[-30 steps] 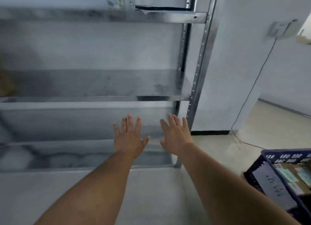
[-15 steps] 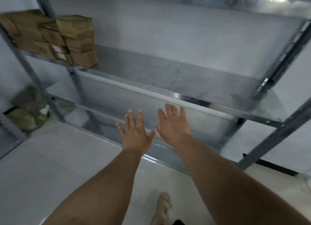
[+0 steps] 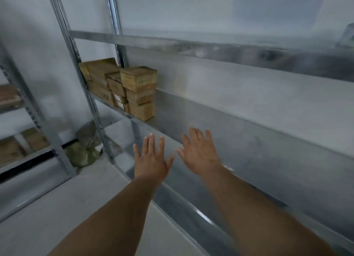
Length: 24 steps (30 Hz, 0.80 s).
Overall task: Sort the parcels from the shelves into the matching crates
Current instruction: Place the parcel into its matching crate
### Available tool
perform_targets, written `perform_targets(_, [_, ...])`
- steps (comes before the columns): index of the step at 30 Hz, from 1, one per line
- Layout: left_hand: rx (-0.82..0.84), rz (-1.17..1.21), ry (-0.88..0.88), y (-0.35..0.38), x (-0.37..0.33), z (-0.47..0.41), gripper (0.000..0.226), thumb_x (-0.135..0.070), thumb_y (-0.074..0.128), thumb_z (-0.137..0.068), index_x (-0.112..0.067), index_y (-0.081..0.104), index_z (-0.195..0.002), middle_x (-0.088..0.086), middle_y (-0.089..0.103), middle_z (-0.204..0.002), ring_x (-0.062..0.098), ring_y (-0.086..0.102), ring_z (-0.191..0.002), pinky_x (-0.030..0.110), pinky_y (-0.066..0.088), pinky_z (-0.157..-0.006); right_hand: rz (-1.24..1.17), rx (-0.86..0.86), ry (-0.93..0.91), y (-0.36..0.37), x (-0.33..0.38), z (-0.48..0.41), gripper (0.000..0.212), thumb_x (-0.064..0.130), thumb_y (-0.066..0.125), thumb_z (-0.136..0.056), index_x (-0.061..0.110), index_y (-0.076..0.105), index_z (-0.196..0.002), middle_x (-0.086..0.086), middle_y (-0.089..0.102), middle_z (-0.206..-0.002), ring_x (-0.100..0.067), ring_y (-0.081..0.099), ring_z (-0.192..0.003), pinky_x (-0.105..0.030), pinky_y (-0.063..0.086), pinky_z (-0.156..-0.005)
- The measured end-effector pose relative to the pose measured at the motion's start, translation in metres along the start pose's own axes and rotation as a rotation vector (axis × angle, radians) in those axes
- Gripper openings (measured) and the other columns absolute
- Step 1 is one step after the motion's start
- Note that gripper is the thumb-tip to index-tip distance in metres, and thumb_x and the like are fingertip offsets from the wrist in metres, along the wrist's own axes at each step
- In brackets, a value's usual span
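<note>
Several brown cardboard parcels [image 3: 134, 91] are stacked at the left end of the middle shelf [image 3: 239, 125] of a metal rack. My left hand [image 3: 150, 159] and my right hand [image 3: 199, 150] are stretched out side by side, backs up, fingers spread, holding nothing. Both hover in front of the shelf's front edge, below and to the right of the parcel stack and apart from it. No crate is in view.
A second rack on the left carries more brown parcels [image 3: 11, 146]. A greenish bag [image 3: 84, 150] lies on the floor by the rack's post [image 3: 92, 106]. A white paper sign [image 3: 277, 3] hangs on the wall above. Pale floor lies below my arms.
The view has swung left, from the rack's right end and a blue crate to its left end. The parcel stack now sits closer to my hands. Both hands stay open.
</note>
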<state>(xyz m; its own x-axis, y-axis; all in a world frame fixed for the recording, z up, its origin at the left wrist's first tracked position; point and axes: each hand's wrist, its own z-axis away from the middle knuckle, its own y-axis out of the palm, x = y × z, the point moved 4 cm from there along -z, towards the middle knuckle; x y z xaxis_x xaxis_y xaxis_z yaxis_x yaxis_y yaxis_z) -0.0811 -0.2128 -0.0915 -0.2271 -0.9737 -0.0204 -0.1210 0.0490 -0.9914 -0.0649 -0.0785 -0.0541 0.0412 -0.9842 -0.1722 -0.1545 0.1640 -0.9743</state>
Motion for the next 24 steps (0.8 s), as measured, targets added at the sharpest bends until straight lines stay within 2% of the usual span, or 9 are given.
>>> perform_targets(9, [-0.014, -0.072, -0.140, 0.011, 0.052, -0.069, 0.071, -0.060, 0.018, -0.096, -0.025, -0.010, -0.152, 0.007, -0.016, -0.159, 0.024, -0.015, -0.147, 0.051, -0.010, -0.117, -0.036, -0.039, -0.069, 0.009, -0.001, -0.097, 0.058, 0.049, 0.027, -0.101, 0.012, 0.034, -0.144, -0.017, 0.028, -0.149, -0.031, 0.029, -0.134, -0.048, 0.016, -0.112])
perform_targets(15, [-0.098, -0.091, -0.136, -0.011, 0.094, -0.136, 0.071, -0.059, 0.016, -0.096, -0.024, -0.014, -0.151, 0.008, -0.016, -0.159, 0.025, -0.014, -0.147, 0.050, -0.011, -0.114, -0.073, -0.071, -0.028, -0.010, 0.012, -0.164, 0.057, 0.049, 0.027, -0.101, 0.011, 0.038, -0.142, -0.017, 0.029, -0.149, -0.032, 0.032, -0.131, -0.045, 0.026, -0.107])
perform_targets(21, [-0.204, -0.053, -0.034, -0.034, 0.136, -0.232, 0.070, -0.058, 0.015, -0.097, -0.023, -0.012, -0.151, 0.009, -0.013, -0.160, 0.026, -0.011, -0.147, 0.049, -0.005, -0.117, -0.092, -0.108, 0.059, -0.026, 0.028, -0.236, 0.055, 0.047, 0.030, -0.101, 0.007, 0.043, -0.137, -0.016, 0.033, -0.144, -0.032, 0.034, -0.128, -0.042, 0.030, -0.101])
perform_targets(24, [-0.243, 0.003, 0.043, -0.053, 0.159, -0.279, 0.068, -0.057, 0.013, -0.097, -0.023, -0.011, -0.151, 0.009, -0.013, -0.160, 0.025, -0.009, -0.147, 0.048, -0.003, -0.118, -0.187, -0.101, 0.151, -0.033, 0.035, -0.272, 0.057, 0.047, 0.031, -0.101, 0.005, 0.043, -0.137, -0.017, 0.034, -0.144, -0.032, 0.033, -0.129, -0.041, 0.032, -0.102])
